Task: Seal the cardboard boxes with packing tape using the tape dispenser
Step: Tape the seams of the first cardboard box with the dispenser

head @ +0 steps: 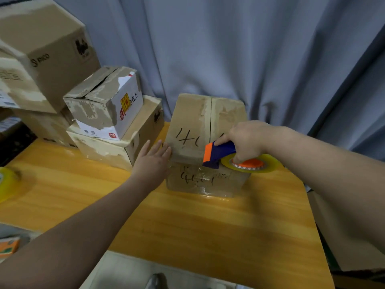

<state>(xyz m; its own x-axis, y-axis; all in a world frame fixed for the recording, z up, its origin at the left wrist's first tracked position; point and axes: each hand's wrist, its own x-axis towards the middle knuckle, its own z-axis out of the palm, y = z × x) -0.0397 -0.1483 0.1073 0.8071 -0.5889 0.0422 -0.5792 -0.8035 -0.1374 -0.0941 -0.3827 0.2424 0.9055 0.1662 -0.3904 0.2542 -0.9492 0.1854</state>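
A brown cardboard box (193, 122) with black handwriting stands on the yellow wooden table (187, 224), its top flaps closed along a centre seam. My right hand (248, 138) grips a blue and orange tape dispenser (218, 154) holding a roll of clear yellowish tape (268, 161), at the box's near top edge right of the seam. Shiny tape covers the box's front face. My left hand (153, 161) has straight fingers and touches the box's left near corner.
Several worn cardboard boxes (104, 105) are stacked at the back left of the table. A spare tape roll (6, 182) lies at the left edge. A grey curtain (250, 49) hangs behind. An orange packet (8, 246) sits at lower left.
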